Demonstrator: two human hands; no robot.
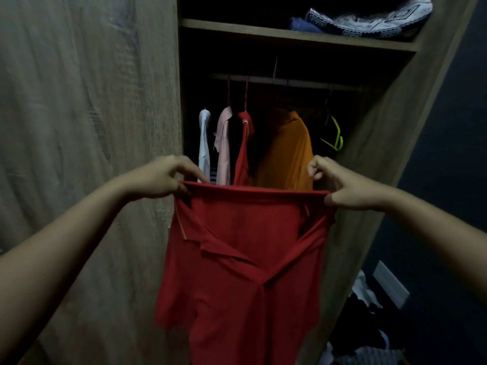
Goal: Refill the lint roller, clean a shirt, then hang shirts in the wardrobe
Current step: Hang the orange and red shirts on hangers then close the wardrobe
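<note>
At wardrobe front, one entry per item, big to small. Wardrobe [92, 127]: wood-grain, open; L door panel fills L side, dark interior w/ shelf [290, 35] above and rail [290, 84] below it. Red shirt [245, 259]: task item, held up in front of the opening, below rail level, top edge stretched flat btwn both hands, rest hanging down out of view; collar flaps show mid-cloth. Orange shirt [287, 154]: on rail, R of centre, behind held shirt. Patterned cloth [369, 19]: blue/white, on shelf, R side, blue folded item [303, 25] just beside it. Clothes heap [369, 325]: on floor, lower R, details too dark. Left hand [158, 180]: thumb + fingers pinching shirt's L top corner. Right hand [342, 185]: thumb + fingers pinching R top corner, other fingers curled. Pink shirt [224, 143], second red shirt [243, 143], white shirt [204, 143]: hanging on rail, L half. Green hanger [334, 135]: bare, far R.
</note>
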